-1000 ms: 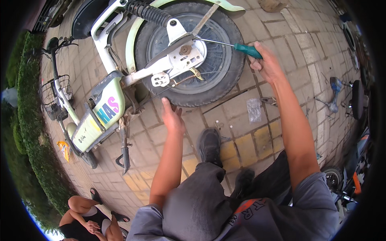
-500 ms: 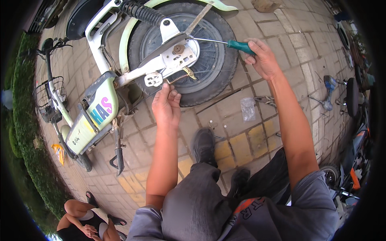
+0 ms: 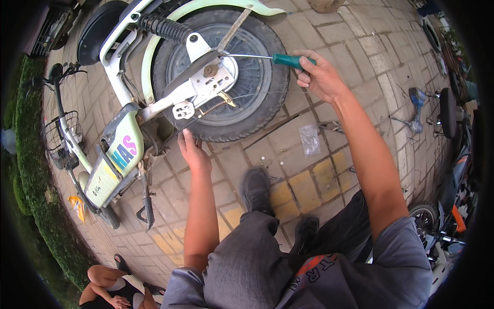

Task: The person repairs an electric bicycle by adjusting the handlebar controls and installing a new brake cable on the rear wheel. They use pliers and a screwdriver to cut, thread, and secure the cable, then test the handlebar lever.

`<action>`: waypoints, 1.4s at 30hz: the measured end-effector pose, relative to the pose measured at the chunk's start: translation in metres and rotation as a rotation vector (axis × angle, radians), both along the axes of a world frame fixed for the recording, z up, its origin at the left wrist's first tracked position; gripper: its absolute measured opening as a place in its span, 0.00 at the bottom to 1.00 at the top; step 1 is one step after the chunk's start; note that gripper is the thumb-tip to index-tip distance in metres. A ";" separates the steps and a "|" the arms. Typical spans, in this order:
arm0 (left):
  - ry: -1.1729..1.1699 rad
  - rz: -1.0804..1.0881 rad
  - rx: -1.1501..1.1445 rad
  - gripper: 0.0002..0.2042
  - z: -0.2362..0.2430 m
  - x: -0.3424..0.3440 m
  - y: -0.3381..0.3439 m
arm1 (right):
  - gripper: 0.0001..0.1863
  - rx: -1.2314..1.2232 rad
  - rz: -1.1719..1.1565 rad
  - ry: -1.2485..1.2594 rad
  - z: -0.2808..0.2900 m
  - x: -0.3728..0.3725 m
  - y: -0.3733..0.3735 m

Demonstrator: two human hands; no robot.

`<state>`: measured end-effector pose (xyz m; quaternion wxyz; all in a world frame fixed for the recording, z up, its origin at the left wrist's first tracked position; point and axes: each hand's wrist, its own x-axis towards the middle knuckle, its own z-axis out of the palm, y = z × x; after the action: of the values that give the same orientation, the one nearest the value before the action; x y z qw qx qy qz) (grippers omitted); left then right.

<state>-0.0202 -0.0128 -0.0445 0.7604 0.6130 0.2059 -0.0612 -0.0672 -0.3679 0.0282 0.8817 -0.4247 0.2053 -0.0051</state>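
My right hand [image 3: 323, 78] is closed around the green handle of a screwdriver [image 3: 286, 60]. Its thin shaft reaches left to the edge of the hub cover on the rear wheel [image 3: 272, 98] of a pale green electric bike [image 3: 121, 147]. My left hand [image 3: 195, 153] is lower left, its fingertips closed at the black brake cable [image 3: 192, 123] below the white bracket. From there a rod with a coil spring [image 3: 212, 107] runs to a brass-coloured brake lever [image 3: 226, 99]. A thin bare wire extends right from that lever, across the tyre.
On the paving lie a clear plastic bag [image 3: 309, 140], pliers [image 3: 331, 126] and a blue power tool [image 3: 417, 109]. A person sits at the lower left [image 3: 110, 288]. Other bikes [image 3: 437, 237] stand along the right, and a hedge [image 3: 41, 206] borders the left.
My left hand has moved down and left, from the spring's end to the cable. The screwdriver stays against the hub cover while the whole view shifts slightly.
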 end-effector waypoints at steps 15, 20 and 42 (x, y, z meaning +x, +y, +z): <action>0.267 -0.372 -0.306 0.36 -0.015 -0.068 -0.043 | 0.18 0.069 0.138 0.082 0.000 -0.004 -0.011; 0.298 -0.126 -0.332 0.34 -0.006 -0.047 -0.041 | 0.17 -0.214 -0.041 -0.014 -0.005 0.001 0.002; 0.122 -0.036 -0.467 0.07 0.051 -0.003 -0.040 | 0.21 -0.109 0.059 0.017 -0.001 -0.010 -0.015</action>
<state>-0.0237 -0.0528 0.0069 0.8665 0.4192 0.2208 -0.1575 -0.0775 -0.3834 0.0268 0.8553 -0.4780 0.1997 0.0134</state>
